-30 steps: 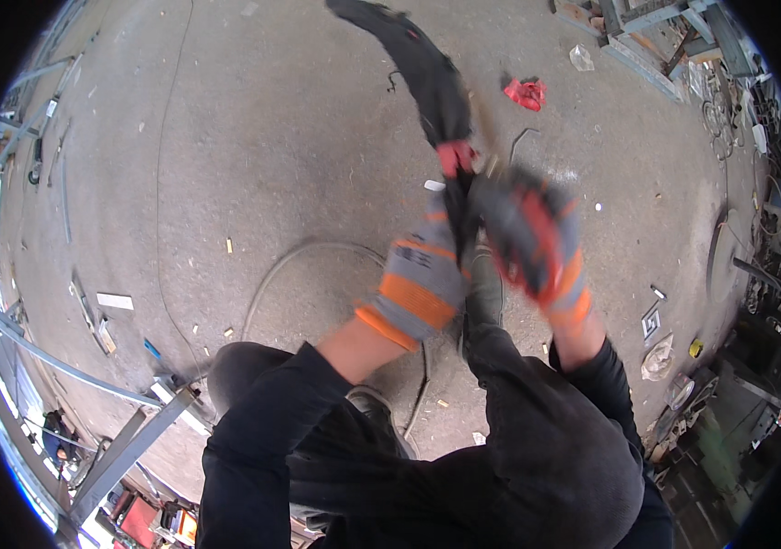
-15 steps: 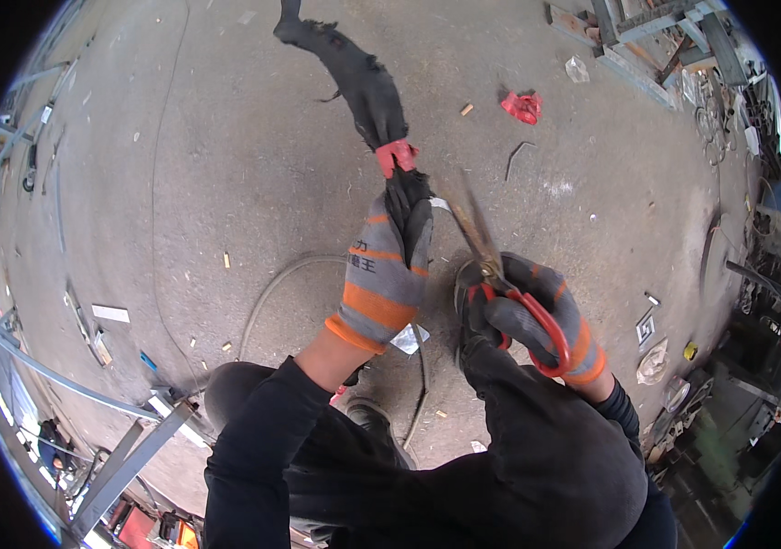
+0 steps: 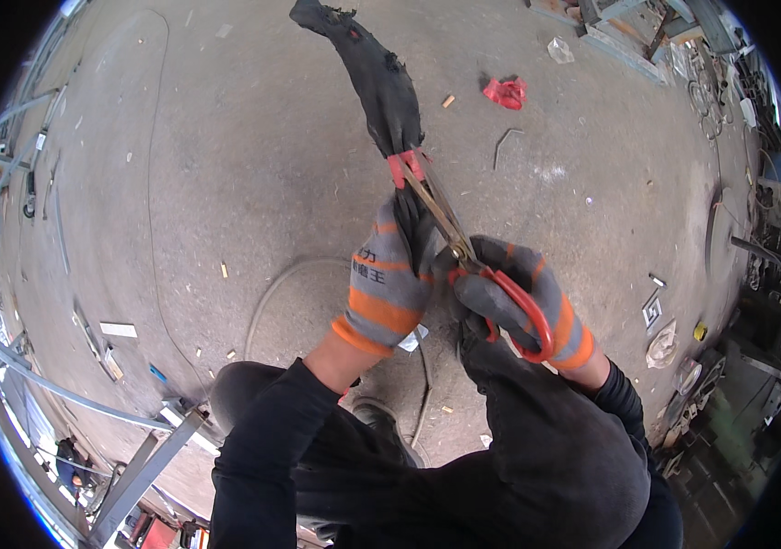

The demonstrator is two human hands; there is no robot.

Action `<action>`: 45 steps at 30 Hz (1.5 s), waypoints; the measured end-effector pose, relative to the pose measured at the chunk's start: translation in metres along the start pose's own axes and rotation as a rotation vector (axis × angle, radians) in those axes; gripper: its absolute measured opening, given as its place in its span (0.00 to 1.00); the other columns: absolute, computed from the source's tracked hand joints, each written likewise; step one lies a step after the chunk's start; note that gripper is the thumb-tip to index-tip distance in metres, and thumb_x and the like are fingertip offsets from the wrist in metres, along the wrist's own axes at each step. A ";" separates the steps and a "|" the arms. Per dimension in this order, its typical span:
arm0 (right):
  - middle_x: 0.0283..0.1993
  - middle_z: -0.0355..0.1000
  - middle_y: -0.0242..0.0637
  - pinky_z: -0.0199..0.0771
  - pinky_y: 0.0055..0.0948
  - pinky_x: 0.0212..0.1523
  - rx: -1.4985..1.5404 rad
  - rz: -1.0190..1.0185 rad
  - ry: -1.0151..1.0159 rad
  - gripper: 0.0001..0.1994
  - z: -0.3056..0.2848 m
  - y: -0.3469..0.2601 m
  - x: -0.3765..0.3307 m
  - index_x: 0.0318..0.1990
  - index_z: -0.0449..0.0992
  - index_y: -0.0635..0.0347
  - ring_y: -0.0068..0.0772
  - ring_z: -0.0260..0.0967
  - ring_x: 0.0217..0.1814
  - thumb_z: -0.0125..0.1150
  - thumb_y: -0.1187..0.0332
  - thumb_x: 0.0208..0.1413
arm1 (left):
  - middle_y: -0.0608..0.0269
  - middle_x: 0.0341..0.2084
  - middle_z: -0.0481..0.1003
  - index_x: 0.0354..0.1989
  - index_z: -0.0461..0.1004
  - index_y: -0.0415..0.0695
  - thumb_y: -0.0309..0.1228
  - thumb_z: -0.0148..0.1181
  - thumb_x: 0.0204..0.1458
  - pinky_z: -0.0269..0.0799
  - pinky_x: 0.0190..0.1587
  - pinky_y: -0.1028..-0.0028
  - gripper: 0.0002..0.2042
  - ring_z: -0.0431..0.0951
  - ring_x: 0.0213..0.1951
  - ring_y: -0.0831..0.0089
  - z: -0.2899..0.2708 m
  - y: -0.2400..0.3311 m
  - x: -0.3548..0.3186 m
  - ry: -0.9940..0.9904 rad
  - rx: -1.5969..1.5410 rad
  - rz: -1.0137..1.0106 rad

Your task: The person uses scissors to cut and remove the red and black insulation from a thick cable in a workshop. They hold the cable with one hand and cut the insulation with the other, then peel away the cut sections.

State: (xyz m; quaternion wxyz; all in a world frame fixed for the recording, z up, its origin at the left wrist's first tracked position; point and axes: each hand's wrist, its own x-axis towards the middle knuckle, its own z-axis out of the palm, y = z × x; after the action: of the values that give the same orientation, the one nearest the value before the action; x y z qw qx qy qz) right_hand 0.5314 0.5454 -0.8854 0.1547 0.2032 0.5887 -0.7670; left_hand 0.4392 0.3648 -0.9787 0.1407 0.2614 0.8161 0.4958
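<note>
My left hand (image 3: 390,279), in a grey and orange glove, grips the lower end of a long black, ragged bundle (image 3: 374,73) that stretches away over the concrete floor. A red band (image 3: 406,167) wraps the bundle just above my fingers. My right hand (image 3: 523,302), gloved the same way, holds red-handled scissors (image 3: 463,247). Their blades point up and left, with the tips at the red band.
A red scrap (image 3: 506,91) lies on the floor at the upper right, near a bent wire (image 3: 503,145). Metal frames and bars (image 3: 125,430) run along the lower left. Scrap metal and clutter (image 3: 729,274) crowd the right edge. A thin cable (image 3: 271,293) loops by my knees.
My right hand has brought the scissors up from beside my left wrist, so the blades now reach the red band. My left hand keeps its hold on the bundle.
</note>
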 end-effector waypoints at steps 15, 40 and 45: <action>0.40 0.79 0.29 0.75 0.23 0.42 -0.038 -0.174 0.061 0.16 0.013 0.016 0.008 0.56 0.79 0.65 0.17 0.73 0.41 0.72 0.68 0.65 | 0.39 0.55 0.79 0.73 0.61 0.37 0.22 0.65 0.60 0.81 0.53 0.58 0.32 0.83 0.52 0.40 0.007 -0.009 0.000 0.017 -0.161 0.021; 0.38 0.80 0.32 0.79 0.26 0.42 0.128 -0.060 0.096 0.15 0.012 0.025 0.013 0.51 0.82 0.66 0.19 0.75 0.41 0.75 0.64 0.64 | 0.44 0.56 0.77 0.72 0.61 0.37 0.24 0.65 0.61 0.78 0.57 0.59 0.31 0.80 0.54 0.50 0.015 -0.005 -0.001 0.015 -0.176 0.011; 0.41 0.82 0.36 0.81 0.28 0.45 0.038 -0.103 0.116 0.16 0.004 0.033 0.010 0.53 0.82 0.66 0.21 0.77 0.43 0.74 0.65 0.64 | 0.52 0.60 0.75 0.72 0.61 0.38 0.22 0.65 0.61 0.75 0.64 0.64 0.30 0.77 0.61 0.62 0.013 -0.005 -0.003 -0.041 -0.176 -0.088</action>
State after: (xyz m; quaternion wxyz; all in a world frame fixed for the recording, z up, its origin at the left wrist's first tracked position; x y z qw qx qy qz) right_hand 0.5381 0.5327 -0.9171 0.0766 0.2197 0.5915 -0.7720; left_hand 0.4465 0.3706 -0.9896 0.2013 0.2218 0.7771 0.5535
